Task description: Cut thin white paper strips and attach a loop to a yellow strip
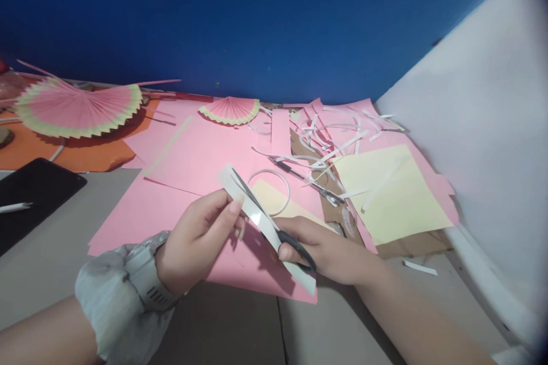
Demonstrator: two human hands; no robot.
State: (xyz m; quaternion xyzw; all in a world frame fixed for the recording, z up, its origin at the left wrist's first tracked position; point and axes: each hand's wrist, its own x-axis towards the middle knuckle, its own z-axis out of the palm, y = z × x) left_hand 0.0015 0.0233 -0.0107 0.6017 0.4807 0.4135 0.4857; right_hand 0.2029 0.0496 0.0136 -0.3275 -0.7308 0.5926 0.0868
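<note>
A: Where is the pale strip point(264, 228), and what has hold of it?

B: It is raised over the large pink sheet point(128, 219), slanting towards that sheet's near right corner; the left hand point(199, 234) pinches its far half from the left side — that grip is together, clamped on the paper.

A: And the right hand point(314, 245)?

B: Closed around the black handles of the scissors point(295, 243), so that grip is clamped too; whether the blades have fully met, I cannot tell.

A: Which way does everything point?

B: The strip's long axis runs from far left to near right; the dark blade lies nearly along it, tip towards the far end; from the right hand's grip most of the strip lies ahead and to the left — the left hand is the nearer one to the blade tip.

A: What sits about them?

B: A yellow sheet point(409, 199) to the right; a black pen point(283, 166) beyond the hands; a small pleated fan point(230, 109) near the far edge of the pink paper.
</note>
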